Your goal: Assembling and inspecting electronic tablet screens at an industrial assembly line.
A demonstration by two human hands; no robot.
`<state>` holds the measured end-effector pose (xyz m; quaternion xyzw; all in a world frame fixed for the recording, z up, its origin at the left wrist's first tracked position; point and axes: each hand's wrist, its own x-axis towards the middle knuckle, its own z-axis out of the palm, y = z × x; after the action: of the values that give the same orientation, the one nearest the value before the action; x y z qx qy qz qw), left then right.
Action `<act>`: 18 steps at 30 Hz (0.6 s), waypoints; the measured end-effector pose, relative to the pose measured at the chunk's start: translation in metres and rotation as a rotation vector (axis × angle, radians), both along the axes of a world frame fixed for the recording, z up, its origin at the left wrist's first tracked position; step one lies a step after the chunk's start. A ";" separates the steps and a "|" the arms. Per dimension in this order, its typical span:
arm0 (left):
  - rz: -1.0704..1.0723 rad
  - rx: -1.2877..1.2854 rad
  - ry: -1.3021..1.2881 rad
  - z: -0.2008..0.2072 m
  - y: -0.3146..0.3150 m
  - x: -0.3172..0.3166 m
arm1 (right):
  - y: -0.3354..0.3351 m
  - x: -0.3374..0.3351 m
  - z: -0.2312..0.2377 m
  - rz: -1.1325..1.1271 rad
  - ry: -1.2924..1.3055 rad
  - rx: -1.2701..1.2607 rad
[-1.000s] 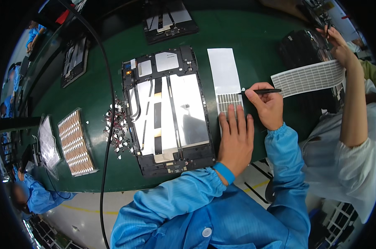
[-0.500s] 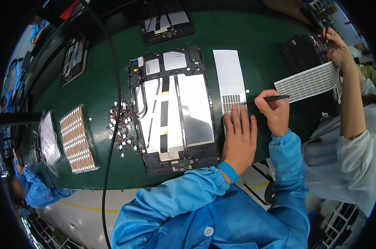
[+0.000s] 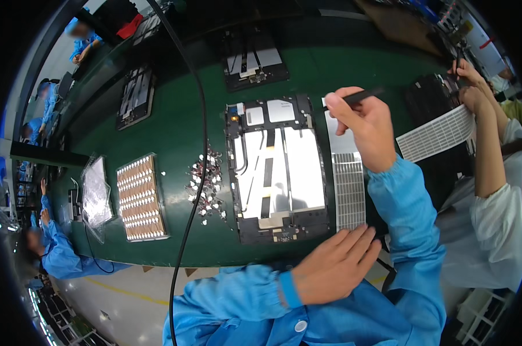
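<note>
— Green tabletop (image 3: 180, 132); in its middle lies an opened tablet (image 3: 278, 167), back cover off, silvery battery cells and dark boards showing; which step is this?

— I judge it a pick-and-place step; the right hand (image 3: 362, 130) hovers over the upper end of a white sticker sheet (image 3: 348, 179) just beside the tablet's right edge, its grip clamped on a thin black tool (image 3: 353, 98) like a pen or tweezers.

— And the left hand (image 3: 333, 268)?

— It lies flat at the near edge, fingers together, holding nothing, fingertips touching the lower end of the sheet; it seems to steady it.

— What does the next move call for?

— Probably a fine tip placement on one small piece, lifted without tearing, while the sheet stays pinned.

— Anything hard to make out?

— The tool's tip; whether it carries a piece, I cannot tell; the sheet's middle is partly hidden behind the right wrist; scattered small bits (image 3: 206, 184) left of the tablet are too small to name; a black cable (image 3: 194, 173) crosses them; a tray of coppery rounds (image 3: 138, 199) sits farther left; a neighbour's hands (image 3: 471, 92) hold another gridded sheet (image 3: 436, 135).
</note>
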<state>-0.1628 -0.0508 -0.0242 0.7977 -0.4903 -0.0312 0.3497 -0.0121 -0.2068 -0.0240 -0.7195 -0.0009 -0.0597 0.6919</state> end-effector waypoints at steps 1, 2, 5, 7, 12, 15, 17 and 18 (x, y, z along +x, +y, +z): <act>0.004 -0.030 0.004 0.014 0.017 0.010 | 0.003 0.011 -0.009 -0.016 -0.004 -0.009; 0.113 -0.063 -0.006 0.020 0.032 0.025 | 0.004 0.017 -0.016 -0.018 -0.007 -0.005; 0.355 -0.041 -0.071 0.036 0.066 0.072 | 0.012 0.026 -0.024 0.007 0.050 0.027; 0.394 -0.005 -0.081 0.030 0.077 0.093 | 0.019 0.027 -0.023 0.007 0.075 0.021; 0.377 0.068 -0.174 0.020 0.078 0.126 | 0.023 0.033 -0.022 0.015 0.138 0.011; 0.361 0.096 -0.193 0.014 0.073 0.135 | 0.018 0.034 -0.026 0.005 0.150 0.015; 0.352 0.117 -0.214 0.011 0.069 0.139 | 0.019 0.035 -0.027 0.020 0.151 0.030; 0.350 0.131 -0.231 0.010 0.068 0.141 | 0.019 0.035 -0.027 0.036 0.151 0.045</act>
<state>-0.0214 0.0172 -0.0141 0.8899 -0.3783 0.0900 0.2387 0.0233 -0.1874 -0.0511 -0.7063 0.0395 0.0069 0.7068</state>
